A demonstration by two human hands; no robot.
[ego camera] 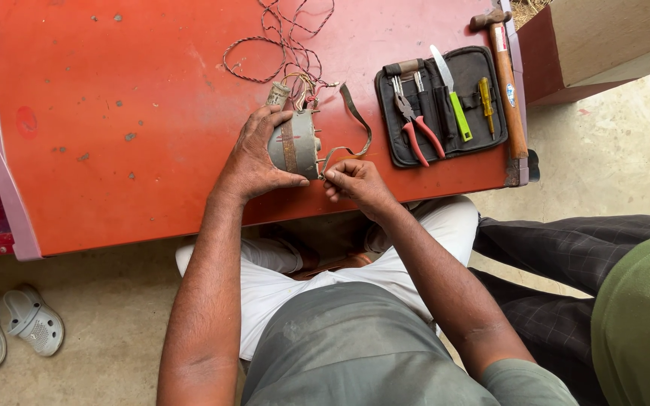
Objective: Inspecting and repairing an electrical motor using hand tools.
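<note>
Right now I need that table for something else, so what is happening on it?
A seated person grips a small grey motor on the red table with the left hand, while the right hand pinches a thin strap coming off it. Twisted wires trail from the motor. An open black tool pouch with pliers and a hammer lie to the right.

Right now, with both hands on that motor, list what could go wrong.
1. The left hand steadies the grey motor close to the red table's near edge; a slip could drop it onto the lap.
2. The right hand pinches at a thin strap beside loose twisted wires; tugging may snag them.
3. The hammer lies at the table's far side edge and might get knocked off.
</note>
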